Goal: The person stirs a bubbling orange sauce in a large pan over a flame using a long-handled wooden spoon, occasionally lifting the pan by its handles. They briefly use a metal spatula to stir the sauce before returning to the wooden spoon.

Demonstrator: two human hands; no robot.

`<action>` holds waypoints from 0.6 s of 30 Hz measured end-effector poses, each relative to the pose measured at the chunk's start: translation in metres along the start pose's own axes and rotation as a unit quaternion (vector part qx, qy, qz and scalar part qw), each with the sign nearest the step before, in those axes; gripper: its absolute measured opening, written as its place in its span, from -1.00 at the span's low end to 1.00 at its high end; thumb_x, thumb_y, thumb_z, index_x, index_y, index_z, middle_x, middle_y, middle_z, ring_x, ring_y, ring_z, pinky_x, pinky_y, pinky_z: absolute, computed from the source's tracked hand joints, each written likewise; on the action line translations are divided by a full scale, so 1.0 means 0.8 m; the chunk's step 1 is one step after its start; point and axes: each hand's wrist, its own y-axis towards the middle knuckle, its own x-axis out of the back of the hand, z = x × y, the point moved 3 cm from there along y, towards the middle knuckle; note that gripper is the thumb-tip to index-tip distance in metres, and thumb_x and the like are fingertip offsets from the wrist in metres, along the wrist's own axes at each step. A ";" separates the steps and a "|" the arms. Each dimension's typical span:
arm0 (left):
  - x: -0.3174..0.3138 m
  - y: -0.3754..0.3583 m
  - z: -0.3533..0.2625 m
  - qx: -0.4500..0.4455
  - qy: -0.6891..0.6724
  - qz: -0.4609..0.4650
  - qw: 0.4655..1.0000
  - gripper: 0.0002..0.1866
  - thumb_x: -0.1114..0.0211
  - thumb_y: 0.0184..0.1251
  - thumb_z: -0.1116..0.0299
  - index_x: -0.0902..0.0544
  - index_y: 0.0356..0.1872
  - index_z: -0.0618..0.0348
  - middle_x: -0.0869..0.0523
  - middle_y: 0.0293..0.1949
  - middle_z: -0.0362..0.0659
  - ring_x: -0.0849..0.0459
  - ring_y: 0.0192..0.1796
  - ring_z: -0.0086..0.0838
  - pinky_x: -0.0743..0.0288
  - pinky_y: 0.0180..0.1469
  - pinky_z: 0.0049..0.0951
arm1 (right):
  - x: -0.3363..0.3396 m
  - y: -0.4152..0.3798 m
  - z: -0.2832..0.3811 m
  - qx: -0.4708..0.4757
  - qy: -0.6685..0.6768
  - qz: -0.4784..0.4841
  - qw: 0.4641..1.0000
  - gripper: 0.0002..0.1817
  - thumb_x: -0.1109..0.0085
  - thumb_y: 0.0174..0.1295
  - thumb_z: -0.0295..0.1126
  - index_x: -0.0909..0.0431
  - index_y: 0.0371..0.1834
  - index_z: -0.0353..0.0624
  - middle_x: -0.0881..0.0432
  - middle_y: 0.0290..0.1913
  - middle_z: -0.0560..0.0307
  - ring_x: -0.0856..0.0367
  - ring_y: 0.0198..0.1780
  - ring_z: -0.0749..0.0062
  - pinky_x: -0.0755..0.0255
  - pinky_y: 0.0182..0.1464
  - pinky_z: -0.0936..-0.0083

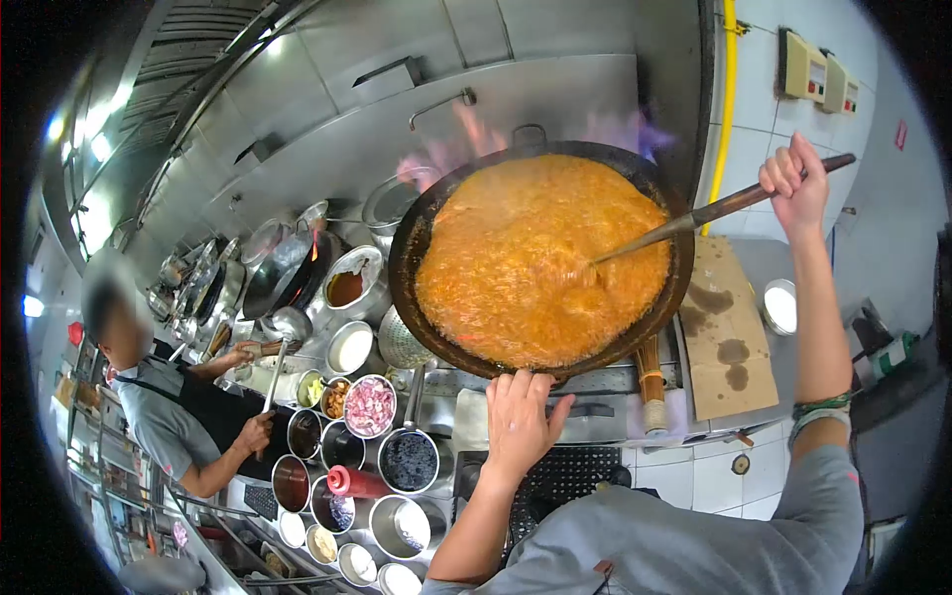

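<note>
A large black wok (pixel 402 297) is full of bubbling orange-red sauce (pixel 526 228), with flames rising behind its far rim. My left hand (pixel 521 416) is closed over the wok's near edge, thumb out to the right; whether a handle lies under the fingers is hidden. Off to the right and raised, my right hand (pixel 796 185) grips the wooden handle of a long ladle (pixel 684 224). Its metal shaft slants down into the sauce, where the head is submerged.
Left of the wok stand several steel pots of ingredients, one with chopped pink pieces (pixel 371 406), and a red squeeze bottle (pixel 357 483). A bamboo brush (pixel 651 382) and stained cardboard (pixel 729 337) lie right. A co-worker (pixel 188 397) holds another ladle (pixel 275 382) at the left.
</note>
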 end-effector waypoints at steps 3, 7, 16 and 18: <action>0.001 0.003 -0.003 0.001 0.015 0.010 1.000 -0.65 -0.56 0.13 0.23 -0.62 -0.16 0.14 -0.58 -0.27 -0.06 -0.53 -0.17 -0.10 -0.36 -0.01 -0.10 | 0.019 -0.015 -0.051 0.022 0.045 -0.007 0.999 -0.58 0.06 0.61 -0.21 -0.25 -0.52 0.03 -0.10 -0.72 0.37 -0.06 -0.71 0.57 -0.16 -0.48 0.45; -0.003 0.003 0.001 -0.011 0.015 0.016 1.000 -0.61 -0.59 0.11 0.27 -0.58 -0.13 0.12 -0.61 -0.25 -0.08 -0.54 -0.20 -0.09 -0.33 -0.11 -0.11 | -0.001 -0.042 -0.113 0.034 0.074 -0.040 0.996 -0.57 0.08 0.61 -0.20 -0.24 -0.52 0.02 -0.12 -0.72 0.35 -0.07 -0.69 0.54 -0.18 -0.48 0.43; -0.001 0.009 0.000 -0.019 0.010 0.015 1.000 -0.61 -0.59 0.12 0.25 -0.58 -0.14 0.14 -0.62 -0.25 -0.08 -0.55 -0.19 -0.08 -0.34 -0.11 -0.11 | -0.083 -0.102 -0.205 0.092 0.076 -0.010 0.993 -0.57 0.12 0.65 -0.19 -0.21 -0.50 -0.02 -0.10 -0.71 0.32 -0.11 -0.64 0.54 -0.20 -0.43 0.43; -0.001 0.009 0.000 -0.019 0.012 0.019 1.000 -0.61 -0.59 0.12 0.25 -0.58 -0.14 0.14 -0.62 -0.24 -0.07 -0.55 -0.18 -0.08 -0.34 -0.10 -0.11 | -0.103 -0.110 -0.216 0.105 0.066 -0.036 0.992 -0.56 0.10 0.65 -0.19 -0.20 -0.50 -0.04 -0.12 -0.69 0.31 -0.11 -0.64 0.53 -0.20 -0.42 0.42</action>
